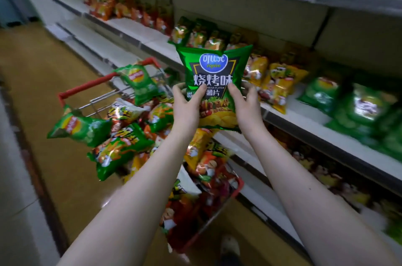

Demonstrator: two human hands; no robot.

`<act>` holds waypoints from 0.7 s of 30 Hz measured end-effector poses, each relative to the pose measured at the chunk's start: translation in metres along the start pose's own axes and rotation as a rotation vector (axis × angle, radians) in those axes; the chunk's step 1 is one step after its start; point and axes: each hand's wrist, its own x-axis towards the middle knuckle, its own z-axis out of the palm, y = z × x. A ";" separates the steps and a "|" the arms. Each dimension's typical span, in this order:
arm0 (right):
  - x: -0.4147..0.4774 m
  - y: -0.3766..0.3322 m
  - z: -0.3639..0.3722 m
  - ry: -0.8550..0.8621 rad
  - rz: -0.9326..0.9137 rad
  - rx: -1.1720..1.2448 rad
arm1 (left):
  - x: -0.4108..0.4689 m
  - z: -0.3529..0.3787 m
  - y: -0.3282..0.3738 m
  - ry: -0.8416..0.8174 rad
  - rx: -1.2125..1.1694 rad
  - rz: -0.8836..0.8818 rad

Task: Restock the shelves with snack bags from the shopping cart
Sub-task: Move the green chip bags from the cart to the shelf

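Several white shelves (91,48) ran along the right side of the aisle, each with a grey rail on its front edge, above a tan floor (43,65). On the middle shelf (304,122) stood rows of snack bags: orange bags (104,6) at the far end, green-and-yellow bags (195,35) closer in, yellow bags (278,85) just beside those, and green bags (359,104) nearest on the right. The shelf below it held more bags, too blurred to make out. A shopping cart (87,86) with red trim stood on the floor beside the shelves, heaped with green, orange and red bags (121,148), some hanging over its rim. A shoe (229,246) showed at the bottom edge, near the cart's closest corner.

Both hands held one green barbecue-flavour chip bag (214,76) upright above the cart's near end, in front of the middle shelf's edge, its printed face toward the camera. The left hand (187,104) gripped its lower left side, thumb pressed on the front and fingers curled behind. The right hand (245,104) gripped the lower right side the same way. Whether the bag's bottom touched the shelf edge could not be told.
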 end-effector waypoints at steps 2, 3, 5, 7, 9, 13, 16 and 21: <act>-0.009 -0.001 -0.037 0.092 -0.002 -0.013 | -0.017 0.032 -0.002 -0.076 -0.004 0.013; -0.014 -0.001 -0.058 0.146 -0.004 -0.026 | -0.026 0.051 -0.003 -0.124 -0.006 0.015; -0.022 0.000 -0.099 0.228 -0.012 -0.034 | -0.043 0.088 -0.006 -0.216 -0.029 -0.003; -0.029 -0.001 -0.133 0.292 -0.001 -0.024 | -0.057 0.118 -0.010 -0.286 -0.043 -0.022; -0.036 -0.001 -0.172 0.381 -0.006 -0.028 | -0.072 0.152 -0.013 -0.370 -0.047 -0.030; -0.053 0.001 -0.252 0.530 -0.006 0.007 | -0.110 0.224 -0.017 -0.516 -0.046 -0.035; -0.066 0.004 -0.310 0.618 0.007 0.013 | -0.141 0.276 -0.022 -0.603 -0.035 -0.050; -0.083 0.017 -0.412 0.744 0.046 -0.033 | -0.196 0.363 -0.036 -0.731 -0.001 -0.113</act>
